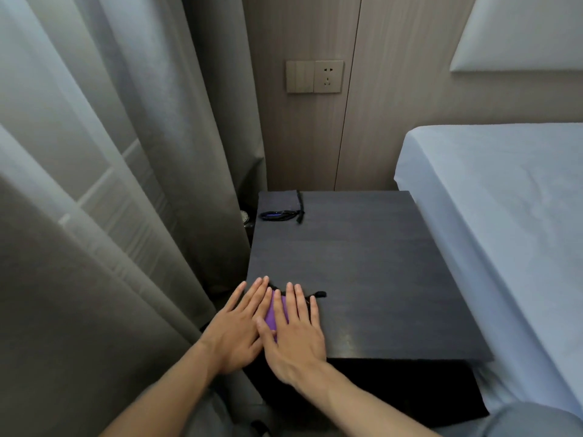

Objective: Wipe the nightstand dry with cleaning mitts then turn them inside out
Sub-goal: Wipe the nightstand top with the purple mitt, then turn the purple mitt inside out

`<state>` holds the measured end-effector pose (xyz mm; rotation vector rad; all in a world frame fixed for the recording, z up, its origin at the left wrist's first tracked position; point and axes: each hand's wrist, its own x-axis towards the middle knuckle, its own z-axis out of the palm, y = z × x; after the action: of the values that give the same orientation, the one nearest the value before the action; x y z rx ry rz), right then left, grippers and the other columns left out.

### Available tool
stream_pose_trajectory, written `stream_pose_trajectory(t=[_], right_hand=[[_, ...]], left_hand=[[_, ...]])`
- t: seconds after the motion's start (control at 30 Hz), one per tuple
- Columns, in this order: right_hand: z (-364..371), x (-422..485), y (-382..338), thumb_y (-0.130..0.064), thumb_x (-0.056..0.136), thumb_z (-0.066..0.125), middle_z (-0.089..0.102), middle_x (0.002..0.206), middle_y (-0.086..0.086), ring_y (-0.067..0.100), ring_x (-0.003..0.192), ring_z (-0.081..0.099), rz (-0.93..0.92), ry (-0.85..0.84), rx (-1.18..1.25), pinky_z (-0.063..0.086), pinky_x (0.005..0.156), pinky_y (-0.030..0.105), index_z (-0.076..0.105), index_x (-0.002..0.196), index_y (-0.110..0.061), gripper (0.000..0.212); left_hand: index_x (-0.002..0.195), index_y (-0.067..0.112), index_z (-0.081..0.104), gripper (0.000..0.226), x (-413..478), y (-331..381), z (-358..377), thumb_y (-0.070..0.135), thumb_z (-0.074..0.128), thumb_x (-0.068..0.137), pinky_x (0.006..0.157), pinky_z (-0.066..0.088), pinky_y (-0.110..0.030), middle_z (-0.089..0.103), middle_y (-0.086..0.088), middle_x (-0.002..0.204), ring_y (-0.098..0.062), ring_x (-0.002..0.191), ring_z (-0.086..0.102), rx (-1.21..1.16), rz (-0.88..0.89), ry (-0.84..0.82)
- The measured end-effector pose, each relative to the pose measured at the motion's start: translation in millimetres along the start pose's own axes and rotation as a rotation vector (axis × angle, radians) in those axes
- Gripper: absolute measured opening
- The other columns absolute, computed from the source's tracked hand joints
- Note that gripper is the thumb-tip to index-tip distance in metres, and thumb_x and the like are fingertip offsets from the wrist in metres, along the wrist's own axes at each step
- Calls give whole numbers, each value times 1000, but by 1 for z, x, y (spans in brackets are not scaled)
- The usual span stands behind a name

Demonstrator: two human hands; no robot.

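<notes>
Both hands lie flat, palms down, side by side on the near left corner of the dark nightstand [378,263]. The left hand [235,326] has its fingers stretched out straight and close together, pointing away from the person, and it grips nothing. The right hand [293,329] is spread flat in the same way, its thumb tucked against the edge of the left hand, and it too closes on nothing. Between and under the two hands lies a purple mitt [275,313], pressed down against the tabletop, with only a narrow strip of it showing in the gap between the fingers. A black trim or cord [318,293] runs just past the fingertips and pokes out beyond the right hand's little finger. Far ahead of the hands, at the back left corner of the tabletop, a second mitt [279,200] lies flat, dark grey side up, with a black cuff edge and a black loop beside it. To the left of the left hand hang grey curtains [110,216]. To the right of the right hand, past the tabletop, is a bed [504,216] with a pale sheet. On the wall ahead is a switch and socket plate [315,76].
</notes>
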<state>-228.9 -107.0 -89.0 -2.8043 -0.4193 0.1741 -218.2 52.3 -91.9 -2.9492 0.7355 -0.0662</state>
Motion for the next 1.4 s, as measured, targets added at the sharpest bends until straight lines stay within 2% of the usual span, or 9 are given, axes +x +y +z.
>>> stream_pose_trajectory(t=[0.07,0.13,0.23,0.33,0.53,0.8,1.1,1.3,1.4], right_hand=[[-9,7,-3,-66,70,-35,-7,169,4,20,153,-17,-63,-73,-24,-19,119,45,-3,159,-24,104],[-15,18,0,-63,83,-27,8,169,4,22,156,-3,-100,-65,-38,-16,121,48,12,160,-26,94],[-23,35,15,-41,96,30,56,143,8,30,136,46,-160,31,-15,-1,123,40,54,143,-23,55],[-32,43,23,-26,90,62,62,118,6,29,114,54,-186,59,50,30,113,37,61,129,-20,39],[-70,62,43,-25,91,64,64,104,2,26,106,59,-148,57,249,42,92,37,63,106,-21,15],[-173,93,75,-26,87,72,66,83,-12,11,81,62,-216,210,295,53,75,39,67,89,-27,5],[-294,102,90,-17,94,61,62,92,0,17,86,59,-426,330,128,49,81,41,63,95,-19,3],[-331,101,96,-18,96,58,60,96,2,23,95,58,-423,443,147,45,84,39,62,99,-18,5],[-338,102,96,-17,96,62,62,100,2,22,102,61,-380,435,226,47,88,41,62,97,-20,3]], left_hand=[[154,9,28,69,-7,-6,1,50,32,99,117,6,-45,24,-13,162,-28,151,15,-27,-34,-2],[155,12,27,74,-10,-10,1,55,32,96,118,3,-47,19,-11,163,-30,152,14,-68,-87,7],[141,15,55,67,-2,-10,-1,53,49,85,119,15,-49,55,-7,144,-31,136,48,-172,-202,98],[129,17,62,50,14,-4,-7,38,58,83,115,33,-47,61,1,113,-21,109,56,-369,-325,194],[95,21,75,24,52,-10,-42,3,71,80,72,48,-27,57,5,87,-6,80,57,-818,-356,303],[122,24,63,31,110,-15,-114,18,68,92,79,56,-27,61,7,105,-3,89,61,-881,-253,486],[89,11,56,17,156,-5,-196,20,71,90,65,51,-31,58,-2,90,-14,78,58,-828,-80,718],[84,7,66,17,171,-2,-233,22,72,90,79,57,-26,49,-5,133,-16,115,54,-672,-34,943],[91,10,76,8,177,-5,-254,17,74,88,90,48,-26,53,-7,133,-19,118,49,-619,-102,1061]])
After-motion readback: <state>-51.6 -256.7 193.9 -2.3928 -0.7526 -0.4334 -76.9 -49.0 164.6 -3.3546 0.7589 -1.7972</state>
